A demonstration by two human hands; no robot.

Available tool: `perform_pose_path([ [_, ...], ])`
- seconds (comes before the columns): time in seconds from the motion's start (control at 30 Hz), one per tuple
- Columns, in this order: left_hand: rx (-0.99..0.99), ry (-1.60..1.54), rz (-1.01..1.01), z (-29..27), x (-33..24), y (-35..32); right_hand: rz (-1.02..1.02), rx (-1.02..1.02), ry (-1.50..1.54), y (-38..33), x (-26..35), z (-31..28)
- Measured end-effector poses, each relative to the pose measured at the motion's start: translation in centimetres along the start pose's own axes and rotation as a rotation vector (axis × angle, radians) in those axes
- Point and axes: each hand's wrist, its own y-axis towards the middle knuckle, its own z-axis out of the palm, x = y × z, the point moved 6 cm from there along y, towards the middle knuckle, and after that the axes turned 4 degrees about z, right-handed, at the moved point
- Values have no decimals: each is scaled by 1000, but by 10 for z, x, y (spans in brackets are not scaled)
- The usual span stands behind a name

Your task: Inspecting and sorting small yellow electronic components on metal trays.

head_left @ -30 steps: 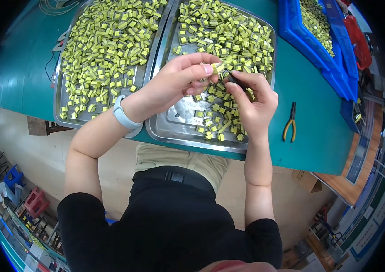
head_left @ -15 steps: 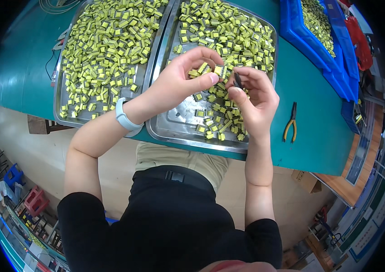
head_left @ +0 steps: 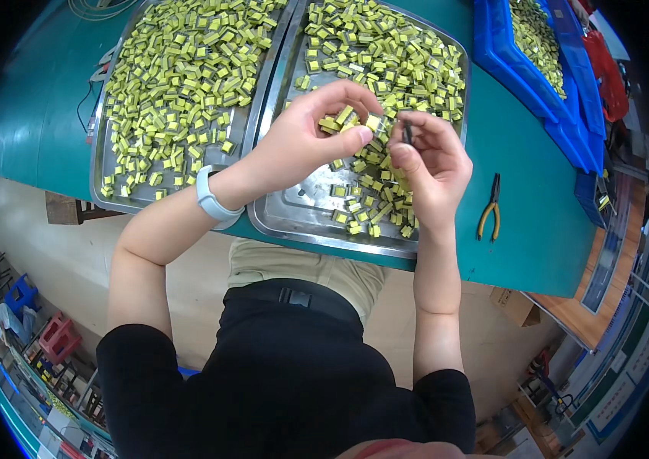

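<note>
My left hand (head_left: 305,138) is raised over the right metal tray (head_left: 301,218) and pinches a small yellow block part (head_left: 373,122) between thumb and fingers. My right hand (head_left: 431,164) sits just to its right, fingertips closed on a small dark piece (head_left: 408,134) held close to the yellow part. Many small yellow and black block parts (head_left: 393,61) lie heaped in this tray under both hands. A pale wristband (head_left: 210,199) is on my left wrist.
A second metal tray (head_left: 110,195) full of the same yellow parts lies to the left. Blue bins (head_left: 523,76) with more parts stand at the right. Yellow-handled pliers (head_left: 489,210) rest on the green tabletop (head_left: 538,237) near its front edge.
Both hands have lifted off the pile and drawn slightly toward me. The left hand now holds one yellow part up beside the right fingertips.
</note>
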Motion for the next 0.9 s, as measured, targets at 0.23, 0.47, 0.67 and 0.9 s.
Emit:
perform_pose_path([
  [0.23,81,66,-71,7,1,-5,11,-89,11,1,-4,-4],
  [0.47,60,148,-83,6,0,-7,-25,-111,-75,1,-4,-4],
  [0.67,86,249,-42,5,-4,-6,-35,-131,-107,0,-4,-4],
  [0.9,85,177,-104,6,1,-7,-17,-160,-91,0,-3,-7],
])
